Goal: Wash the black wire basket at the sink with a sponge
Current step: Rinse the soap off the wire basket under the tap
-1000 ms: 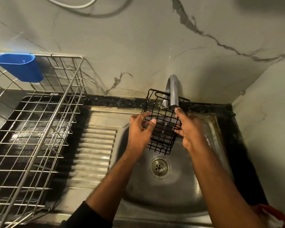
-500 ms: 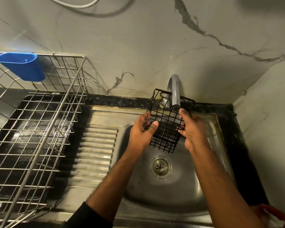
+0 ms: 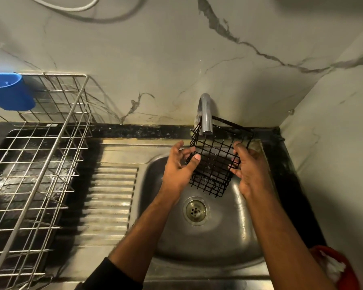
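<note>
Both arms reach out over the round steel sink (image 3: 197, 243). The left hand (image 3: 178, 168) holds the black wire basket (image 3: 216, 162) on one side, thumb pressed on the wires and fingers curled behind. The right hand (image 3: 247, 168) grips the other side. The basket is tipped, just under the shiny curved tap (image 3: 205, 114). It is a little box made of thin crossing wires. A silver wire rack (image 3: 40, 160) sits off to the left.
</note>
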